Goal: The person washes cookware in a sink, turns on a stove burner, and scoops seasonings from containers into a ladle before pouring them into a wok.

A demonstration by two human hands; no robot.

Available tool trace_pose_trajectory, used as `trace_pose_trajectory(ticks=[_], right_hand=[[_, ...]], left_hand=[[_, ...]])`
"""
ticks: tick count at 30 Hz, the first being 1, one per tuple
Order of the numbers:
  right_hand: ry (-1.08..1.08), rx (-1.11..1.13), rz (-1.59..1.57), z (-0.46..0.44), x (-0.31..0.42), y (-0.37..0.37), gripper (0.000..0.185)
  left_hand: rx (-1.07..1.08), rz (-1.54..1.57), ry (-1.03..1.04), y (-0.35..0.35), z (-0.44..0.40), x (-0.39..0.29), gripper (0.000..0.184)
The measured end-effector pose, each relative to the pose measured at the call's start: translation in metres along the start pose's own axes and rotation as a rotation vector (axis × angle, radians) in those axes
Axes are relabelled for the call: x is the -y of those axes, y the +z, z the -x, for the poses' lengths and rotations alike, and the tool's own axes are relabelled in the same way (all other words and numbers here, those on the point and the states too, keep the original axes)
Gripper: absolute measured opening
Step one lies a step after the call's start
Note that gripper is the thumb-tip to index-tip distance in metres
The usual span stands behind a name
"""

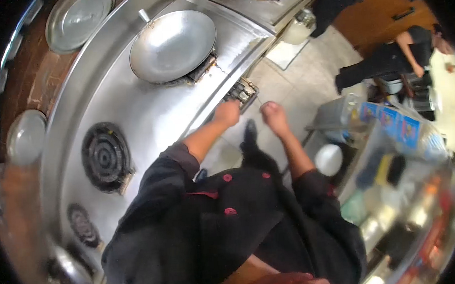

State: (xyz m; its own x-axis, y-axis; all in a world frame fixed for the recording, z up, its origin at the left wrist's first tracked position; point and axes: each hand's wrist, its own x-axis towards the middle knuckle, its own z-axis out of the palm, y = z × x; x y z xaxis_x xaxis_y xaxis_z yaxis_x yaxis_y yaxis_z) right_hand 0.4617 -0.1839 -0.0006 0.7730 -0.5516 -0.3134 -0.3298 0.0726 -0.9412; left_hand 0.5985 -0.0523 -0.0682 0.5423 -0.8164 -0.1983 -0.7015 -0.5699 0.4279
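My left hand (228, 114) is closed beside the front edge of the steel stove (148, 123), close to the knobs and pipes (242, 91) on its front. Whether it holds anything is too small to tell. Over the tiled floor, my right hand (274, 117) is closed too, apart from the left, and its contents cannot be made out. A large metal wok (173, 45) sits on a burner up and left of my hands, its short handle pointing to the upper left.
Two bare burners (105, 157) (83, 225) lie on the left. Metal plates (80, 21) (27, 137) rest beyond the stove rim. A cluttered counter (356, 157) with a white bowl (328, 160) stands on the right. Another person (389, 56) bends at the upper right.
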Motion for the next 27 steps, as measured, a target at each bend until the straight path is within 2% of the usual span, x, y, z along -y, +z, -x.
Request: trace_pose_trajectory(ticks=[2, 4, 6, 8, 9, 10, 12, 13, 14, 16, 17, 20, 22, 24, 27], right_hand=[[0.079, 0.056, 0.017, -0.029, -0.001, -0.017, 0.017], [0.046, 0.191, 0.013, -0.076, 0.012, -0.026, 0.018], [0.185, 0.257, -0.067, -0.109, 0.01, -0.021, 0.018], [-0.035, 0.318, 0.124, -0.125, 0.019, -0.019, 0.019], [-0.065, 0.362, 0.13, -0.144, 0.006, -0.015, 0.022], [-0.051, 0.377, 0.101, -0.163, 0.005, -0.014, 0.022], [-0.199, 0.381, 0.226, -0.175, 0.009, -0.005, 0.024], [-0.18, 0.372, 0.267, -0.185, 0.003, 0.003, 0.024], [-0.244, 0.348, 0.319, -0.193, -0.004, 0.007, 0.024], [-0.238, 0.379, 0.276, -0.201, -0.001, 0.007, 0.024], [-0.216, 0.378, 0.261, -0.203, 0.003, 0.005, 0.024], [-0.17, 0.376, 0.272, -0.209, 0.009, 0.006, 0.023], [-0.207, 0.373, 0.269, -0.21, 0.01, 0.008, 0.024], [-0.146, 0.415, 0.263, -0.208, 0.01, 0.003, 0.026], [-0.139, 0.44, 0.211, -0.207, 0.01, 0.0, 0.029]], left_hand=[[0.068, -0.052, -0.082, 0.013, -0.005, -0.008, 0.017], [0.117, -0.057, -0.109, -0.002, -0.022, -0.017, 0.016], [0.163, -0.065, -0.194, -0.005, -0.029, -0.02, 0.015], [0.066, -0.108, -0.011, -0.002, -0.022, -0.023, 0.014], [0.061, -0.246, 0.059, 0.005, -0.023, -0.022, 0.013], [0.088, -0.261, 0.042, 0.0, -0.034, -0.025, 0.013], [0.28, -0.178, 0.058, -0.017, -0.038, -0.027, 0.012], [0.405, -0.26, 0.053, -0.016, -0.047, -0.02, 0.014], [0.441, -0.267, 0.063, -0.012, -0.049, -0.017, 0.014], [0.269, -0.056, -0.064, -0.032, -0.059, -0.033, 0.023], [0.173, 0.013, -0.191, -0.034, -0.067, -0.043, 0.029], [0.236, -0.04, -0.222, -0.021, -0.085, -0.056, 0.03], [0.179, -0.032, -0.259, -0.015, -0.086, -0.06, 0.029], [0.231, -0.112, -0.257, -0.01, -0.092, -0.058, 0.028], [0.17, -0.079, -0.197, -0.008, -0.091, -0.056, 0.029]])
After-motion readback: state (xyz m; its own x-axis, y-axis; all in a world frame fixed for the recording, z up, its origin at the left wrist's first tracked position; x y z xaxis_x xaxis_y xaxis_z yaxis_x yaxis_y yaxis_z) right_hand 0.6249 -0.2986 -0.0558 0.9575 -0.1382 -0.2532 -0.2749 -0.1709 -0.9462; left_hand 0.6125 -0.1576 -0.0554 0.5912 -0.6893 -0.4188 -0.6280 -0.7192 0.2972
